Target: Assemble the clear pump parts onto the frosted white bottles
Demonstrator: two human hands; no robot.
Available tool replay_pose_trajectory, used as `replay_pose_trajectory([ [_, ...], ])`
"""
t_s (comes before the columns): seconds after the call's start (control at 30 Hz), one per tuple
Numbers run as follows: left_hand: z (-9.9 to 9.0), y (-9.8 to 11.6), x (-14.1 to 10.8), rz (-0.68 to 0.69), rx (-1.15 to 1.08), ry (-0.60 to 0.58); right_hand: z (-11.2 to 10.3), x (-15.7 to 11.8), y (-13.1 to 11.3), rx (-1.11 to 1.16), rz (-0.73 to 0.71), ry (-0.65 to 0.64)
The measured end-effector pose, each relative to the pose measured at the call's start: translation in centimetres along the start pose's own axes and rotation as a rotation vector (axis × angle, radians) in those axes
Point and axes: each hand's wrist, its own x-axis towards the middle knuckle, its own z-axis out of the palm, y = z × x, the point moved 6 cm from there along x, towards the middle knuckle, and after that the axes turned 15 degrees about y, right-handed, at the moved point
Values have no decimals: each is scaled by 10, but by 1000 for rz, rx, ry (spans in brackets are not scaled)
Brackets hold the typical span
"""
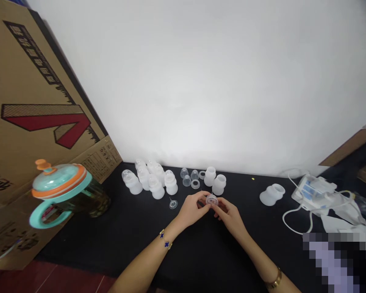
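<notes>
My left hand [193, 208] and my right hand [230, 215] meet over the black table, their fingers closed around the edge of a translucent baby bottle nipple [212, 199], which seems seated in a white ring. Fingertips hide part of its rim. Just beyond stand two open white bottles [218, 185]. Beside these are two white collar rings [195, 184] and three clear dome caps [187, 180]. Another clear nipple [173, 204] lies flat, left of my left hand. A group of capped baby bottles [155, 188] stands farther left.
At the left, a teal and orange lidded pitcher [61, 183] stands before a large cardboard box [33, 101]. To the right, an open white bottle [271, 195] leans or lies tilted, near white cables and packaging [320, 193]. A white wall [207, 81] bounds the back.
</notes>
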Motion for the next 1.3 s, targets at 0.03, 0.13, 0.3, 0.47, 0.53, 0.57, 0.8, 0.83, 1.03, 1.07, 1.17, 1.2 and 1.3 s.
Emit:
replay_pose_trajectory([
  [0.03, 0, 0, 0, 6, 7, 2, 0, 0, -1, -15, -11, 5],
  [0.13, 0, 1, -1, 21, 26, 9, -1, -1, -2, -45, -39, 12],
  [0.3, 1, 1, -1, 45, 78, 27, -1, -2, -2, -80, -85, 3],
  [0.47, -1, 2, -2, 57, 132, 55, 0, -2, -3, -96, -103, 5],
  [0.53, -1, 3, -2, 74, 159, 57, 0, -2, -3, -105, -103, 8],
  [0.57, -1, 4, -3, 83, 171, 59, -1, -2, -3, -112, -103, 12],
  [0.8, 3, 0, -5, 77, 173, 54, -1, -2, -4, -127, -107, 27],
  [0.83, 3, -1, -5, 75, 182, 53, -1, -3, -4, -129, -113, 25],
  [1.03, 5, -6, -5, 64, 250, 64, 1, -5, -10, -179, -165, 17],
  [1.07, 5, -7, -6, 64, 262, 66, 1, -5, -11, -190, -169, 20],
  [1.17, 5, -6, -7, 82, 288, 64, 0, -5, -13, -209, -176, 36],
  [1.2, 6, -5, -7, 92, 293, 63, 0, -5, -13, -208, -176, 39],
  [1.3, 5, -3, -7, 123, 308, 68, 0, -6, -13, -211, -185, 45],
])
